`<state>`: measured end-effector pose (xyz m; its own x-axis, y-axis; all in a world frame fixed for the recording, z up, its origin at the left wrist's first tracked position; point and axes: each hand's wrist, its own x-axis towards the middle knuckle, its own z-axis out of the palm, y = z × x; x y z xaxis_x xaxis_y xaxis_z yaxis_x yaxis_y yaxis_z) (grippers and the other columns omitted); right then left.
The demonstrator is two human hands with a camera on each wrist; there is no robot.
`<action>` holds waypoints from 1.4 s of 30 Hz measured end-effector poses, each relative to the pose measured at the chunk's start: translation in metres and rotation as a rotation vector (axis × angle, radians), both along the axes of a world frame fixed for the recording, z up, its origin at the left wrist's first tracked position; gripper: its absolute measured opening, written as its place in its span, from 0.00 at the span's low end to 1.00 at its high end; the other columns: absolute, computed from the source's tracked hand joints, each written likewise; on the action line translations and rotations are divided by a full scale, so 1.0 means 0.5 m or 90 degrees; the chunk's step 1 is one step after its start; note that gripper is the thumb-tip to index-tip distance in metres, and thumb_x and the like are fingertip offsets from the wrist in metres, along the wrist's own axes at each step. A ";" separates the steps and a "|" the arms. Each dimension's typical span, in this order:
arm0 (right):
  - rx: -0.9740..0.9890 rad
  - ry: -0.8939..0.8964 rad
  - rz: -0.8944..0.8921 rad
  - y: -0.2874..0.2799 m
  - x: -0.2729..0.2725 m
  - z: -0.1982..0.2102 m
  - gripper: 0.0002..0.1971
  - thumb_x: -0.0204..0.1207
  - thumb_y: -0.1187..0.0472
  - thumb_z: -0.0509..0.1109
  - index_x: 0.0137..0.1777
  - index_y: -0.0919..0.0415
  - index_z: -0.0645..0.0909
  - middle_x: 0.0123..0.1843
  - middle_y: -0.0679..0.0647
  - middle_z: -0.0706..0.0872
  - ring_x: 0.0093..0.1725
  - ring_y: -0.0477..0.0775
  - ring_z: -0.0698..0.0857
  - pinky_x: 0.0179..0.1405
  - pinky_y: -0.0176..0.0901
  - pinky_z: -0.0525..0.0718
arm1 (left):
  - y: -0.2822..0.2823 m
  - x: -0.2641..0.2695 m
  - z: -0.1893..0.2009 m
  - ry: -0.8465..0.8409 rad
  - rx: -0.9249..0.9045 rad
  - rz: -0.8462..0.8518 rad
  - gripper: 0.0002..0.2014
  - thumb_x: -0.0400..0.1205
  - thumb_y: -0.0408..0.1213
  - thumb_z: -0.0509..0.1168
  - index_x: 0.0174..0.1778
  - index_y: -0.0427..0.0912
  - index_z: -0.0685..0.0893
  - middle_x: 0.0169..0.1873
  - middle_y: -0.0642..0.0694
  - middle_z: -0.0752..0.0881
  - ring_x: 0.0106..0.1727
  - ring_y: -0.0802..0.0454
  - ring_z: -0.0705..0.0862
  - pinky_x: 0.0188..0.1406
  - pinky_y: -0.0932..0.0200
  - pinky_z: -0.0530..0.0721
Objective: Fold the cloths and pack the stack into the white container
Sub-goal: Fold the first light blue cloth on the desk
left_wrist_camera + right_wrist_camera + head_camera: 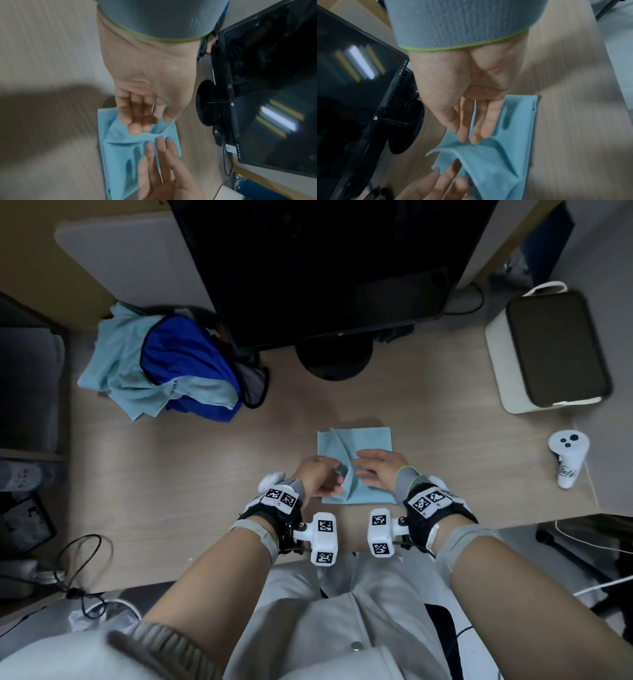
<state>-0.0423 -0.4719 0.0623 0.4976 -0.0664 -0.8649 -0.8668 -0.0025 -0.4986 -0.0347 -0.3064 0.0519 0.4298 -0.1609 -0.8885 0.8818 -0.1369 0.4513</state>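
A light blue cloth point(356, 443) lies folded on the wooden desk in front of me. A flap of the cloth point(471, 152) stands up as a ridge between my hands. My left hand point(330, 484) has its fingers point(135, 121) straight, reaching in under that raised flap. My right hand point(368, 474) lies flat on the cloth's right half, its fingers point(467, 129) straight and pressing down. The white container point(495, 361) stands at the far right of the desk, dark inside, apart from both hands.
A black monitor point(325, 268) on a round base point(334, 361) stands behind the cloth. At the back left, loose light blue cloths hang over a blue bag point(185, 361). A white controller point(567, 460) lies at the right, cables point(78, 563) at the front left.
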 end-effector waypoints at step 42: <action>0.070 0.097 -0.191 -0.092 -0.070 -0.019 0.09 0.75 0.72 0.69 0.54 0.67 0.78 0.52 0.64 0.84 0.49 0.62 0.86 0.39 0.53 0.91 | -0.040 -0.066 -0.048 0.084 0.073 0.050 0.25 0.78 0.53 0.72 0.60 0.36 0.80 0.54 0.39 0.88 0.50 0.39 0.90 0.50 0.44 0.90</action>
<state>-0.0773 -0.5177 0.0527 0.3342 -0.0928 -0.9379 -0.8856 0.3095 -0.3462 -0.0678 -0.3264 0.0280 0.3161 -0.0254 -0.9484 0.9421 -0.1099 0.3169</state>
